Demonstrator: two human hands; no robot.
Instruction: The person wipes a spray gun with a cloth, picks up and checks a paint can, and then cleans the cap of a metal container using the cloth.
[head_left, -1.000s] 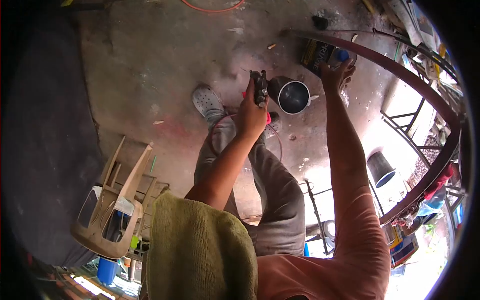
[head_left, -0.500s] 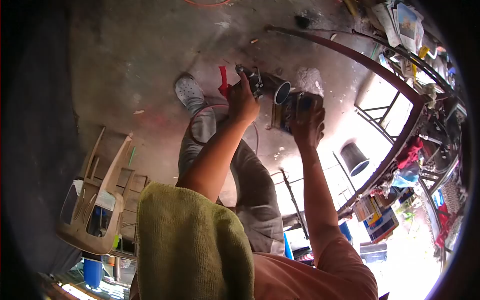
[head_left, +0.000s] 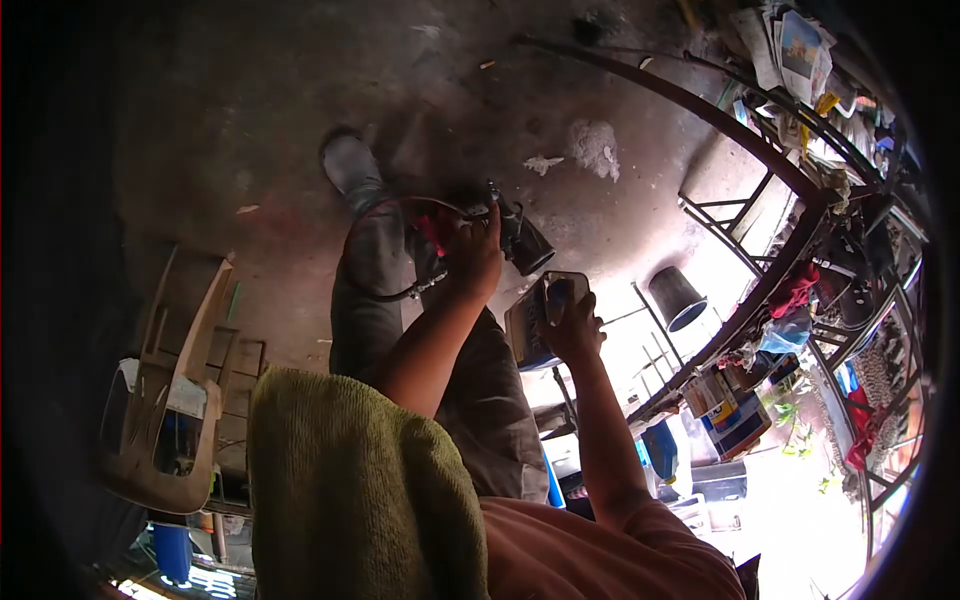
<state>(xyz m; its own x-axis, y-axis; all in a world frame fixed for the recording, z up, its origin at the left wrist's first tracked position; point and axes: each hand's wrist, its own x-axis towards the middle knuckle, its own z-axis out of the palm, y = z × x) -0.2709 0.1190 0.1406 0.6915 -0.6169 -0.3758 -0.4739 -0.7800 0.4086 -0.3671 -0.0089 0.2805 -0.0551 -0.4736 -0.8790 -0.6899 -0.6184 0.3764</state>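
The step in hand seems to be holding a spray gun (head_left: 507,215) and a rectangular can (head_left: 528,335) close together, one in each hand, above the floor (head_left: 240,120); the left hand (head_left: 474,258) is curled around the gun, whose dark cup (head_left: 530,248) tilts with its rim towards the can; the right hand (head_left: 575,328) is partly closed over the can's upper end, gripping it, though the far fingers are hidden; can and cup look just apart.

Any further move of the two calls, I judge, for a firm grip on the can and a steady wrist under the gun, so that the cup's rim stays level.

Around them, a hose (head_left: 349,250) loops before the person's left leg, with a red cloth (head_left: 433,230) beside the left hand; this loop could snag as the gun turns; a bucket (head_left: 678,298) stands to the right, near a long curved bar (head_left: 690,105) that bounds the space on that side; a plastic chair (head_left: 160,488) is well apart on the left; a towel (head_left: 365,490) drapes the left shoulder.
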